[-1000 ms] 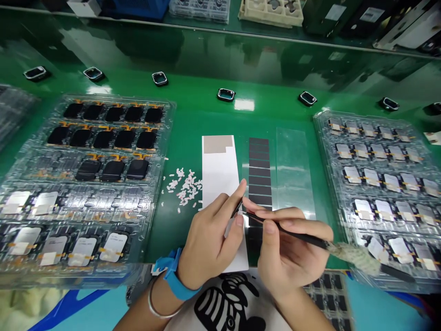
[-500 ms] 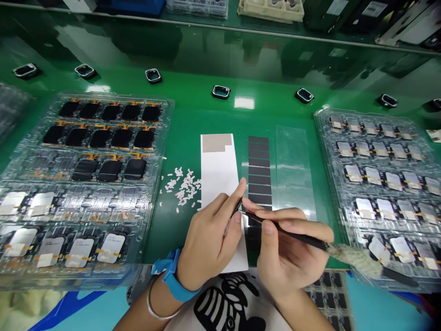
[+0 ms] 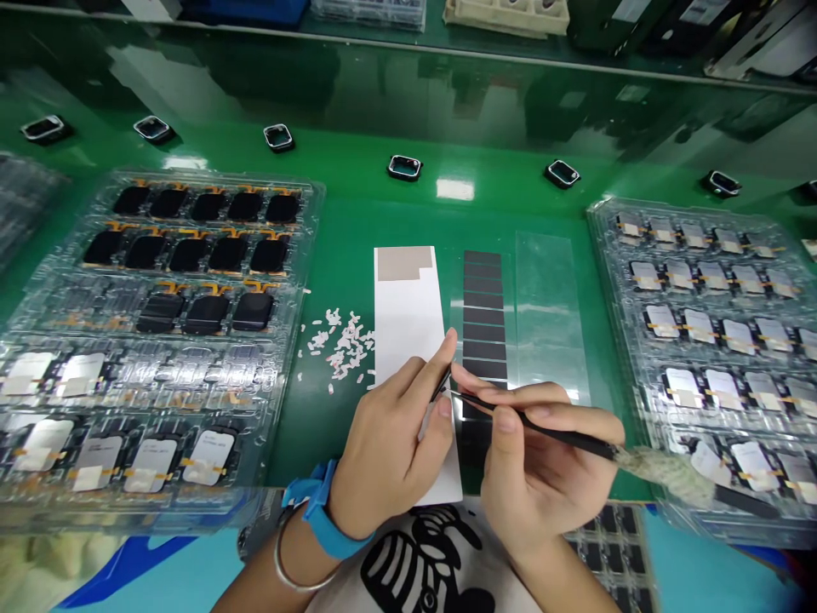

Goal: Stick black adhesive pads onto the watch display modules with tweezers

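Note:
My left hand (image 3: 389,438) is closed over the white sheet, pinching a small flat part with a dark edge (image 3: 442,383); most of that part is hidden by the fingers. Black tweezers (image 3: 568,437), their rear wrapped in pale tape, lie in the grip of my right hand (image 3: 552,477). The tweezer tips point left and meet the held part or sit very close to it. Beneath both hands is a white backing sheet (image 3: 408,319) with a beige patch at its top. A column of black adhesive pieces (image 3: 483,328) on clear film is just right of it.
Small white scraps (image 3: 348,347) lie left of the sheet. A clear tray (image 3: 299,191) of small screens stands left, another tray (image 3: 603,223) right. Clear film (image 3: 545,289) lies flat between sheet and right tray. Several watch frames (image 3: 404,167) line the back, under a shelf (image 3: 357,42).
The view has shifted very slightly. My right hand and the tweezers sit a touch farther right, with the tips still at the held part. My left hand keeps its pinch.

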### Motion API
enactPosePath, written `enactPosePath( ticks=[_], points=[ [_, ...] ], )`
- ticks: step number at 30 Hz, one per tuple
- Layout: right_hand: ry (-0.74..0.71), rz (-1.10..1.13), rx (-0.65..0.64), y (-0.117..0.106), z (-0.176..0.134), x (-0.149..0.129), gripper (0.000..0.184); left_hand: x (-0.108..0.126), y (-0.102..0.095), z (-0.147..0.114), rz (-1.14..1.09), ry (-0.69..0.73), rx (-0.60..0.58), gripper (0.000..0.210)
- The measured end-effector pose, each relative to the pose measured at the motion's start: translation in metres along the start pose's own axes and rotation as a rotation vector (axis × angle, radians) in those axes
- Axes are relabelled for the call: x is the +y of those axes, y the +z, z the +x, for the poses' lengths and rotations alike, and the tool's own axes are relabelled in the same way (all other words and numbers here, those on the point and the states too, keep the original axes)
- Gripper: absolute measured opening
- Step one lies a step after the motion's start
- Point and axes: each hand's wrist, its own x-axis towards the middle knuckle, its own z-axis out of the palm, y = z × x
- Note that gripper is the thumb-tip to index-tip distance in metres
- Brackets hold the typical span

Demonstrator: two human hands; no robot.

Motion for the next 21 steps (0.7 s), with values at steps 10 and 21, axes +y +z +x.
enactPosePath(
  ticks=[10,21],
  points=[
    [0.016,-0.049,-0.004,-0.0001,-0.0001,0.0001,0.036,0.0002,-0.0001,-0.0002,0.025,-0.017,0.0,0.053],
    [-0.025,-0.06,-0.016,-0.0028,-0.0011,0.0005,0.044,0.0006,-0.0002,-0.0014,0.01,-0.014,-0.007,0.052]
  ],
)
